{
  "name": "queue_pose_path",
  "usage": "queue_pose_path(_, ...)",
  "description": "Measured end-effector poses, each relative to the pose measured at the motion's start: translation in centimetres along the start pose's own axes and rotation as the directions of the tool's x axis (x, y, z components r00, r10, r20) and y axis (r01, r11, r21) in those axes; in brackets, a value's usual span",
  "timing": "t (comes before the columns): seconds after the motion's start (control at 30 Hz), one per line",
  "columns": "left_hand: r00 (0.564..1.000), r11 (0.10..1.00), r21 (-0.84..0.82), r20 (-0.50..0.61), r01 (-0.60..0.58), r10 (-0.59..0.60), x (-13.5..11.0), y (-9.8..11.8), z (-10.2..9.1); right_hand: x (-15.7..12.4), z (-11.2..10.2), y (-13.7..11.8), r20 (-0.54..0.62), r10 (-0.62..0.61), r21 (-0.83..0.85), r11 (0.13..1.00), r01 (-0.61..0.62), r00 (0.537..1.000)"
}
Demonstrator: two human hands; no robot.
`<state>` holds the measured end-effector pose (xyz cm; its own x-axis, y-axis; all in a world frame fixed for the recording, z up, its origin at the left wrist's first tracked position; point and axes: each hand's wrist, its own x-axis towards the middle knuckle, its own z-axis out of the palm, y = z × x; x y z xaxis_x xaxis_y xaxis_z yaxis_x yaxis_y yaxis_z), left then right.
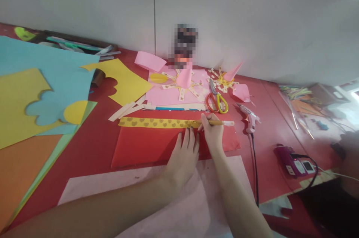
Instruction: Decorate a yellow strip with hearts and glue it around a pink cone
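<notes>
A long yellow paper strip (153, 123) with a row of brown hearts lies across a red sheet (148, 144). My right hand (212, 133) is closed around an orange-brown pen (218, 122) with a clear end, its tip by the strip's right part. Under my fingers the exact tip is hidden. My left hand (185, 152) lies flat on the red sheet, fingers apart, fingertips at the strip's lower edge. Just beyond the strip rest scissors (215, 99) with one red and one yellow handle. A pink paper cone (185, 77) with star-printed strips around its base stands behind.
A second pink cone (233, 71) stands at the back right. A hot glue gun (249, 118) lies to the right, its cord running past a purple power strip (293, 161). Coloured paper sheets (17, 103) cover the left side. Part of another person (328, 204) shows at the right edge.
</notes>
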<state>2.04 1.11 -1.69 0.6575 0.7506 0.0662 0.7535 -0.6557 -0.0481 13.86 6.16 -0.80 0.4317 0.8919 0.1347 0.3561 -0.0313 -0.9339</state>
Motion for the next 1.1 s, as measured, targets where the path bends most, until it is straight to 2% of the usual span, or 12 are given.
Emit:
queue_pose_path(0.53, 1.000, 1.000, 0.019, -0.006, -0.009, 0.009, -0.04, -0.06, 0.21, -0.10, 0.00, 0.03, -0.071, -0.034, -0.069, 0.997, 0.030, 0.997)
queue_pose_path(0.67, 1.000, 1.000, 0.003, 0.002, -0.002, 0.002, 0.00, -0.08, 0.12, -0.08, -0.05, 0.09, -0.055, -0.016, -0.069, 0.998, 0.013, 0.998)
queue_pose_path(0.9, 1.000, 1.000, -0.012, -0.020, -0.007, 0.007, -0.09, -0.09, 0.11, 0.00, -0.07, 0.00, 0.020, 0.010, 0.026, 1.000, -0.011, 1.000)
queue_pose_path(1.1, 1.000, 0.999, -0.044, -0.027, 0.011, -0.012, -0.09, 0.00, 0.34, 0.05, -0.05, 0.03, 0.041, -0.001, 0.019, 1.000, 0.000, 0.999)
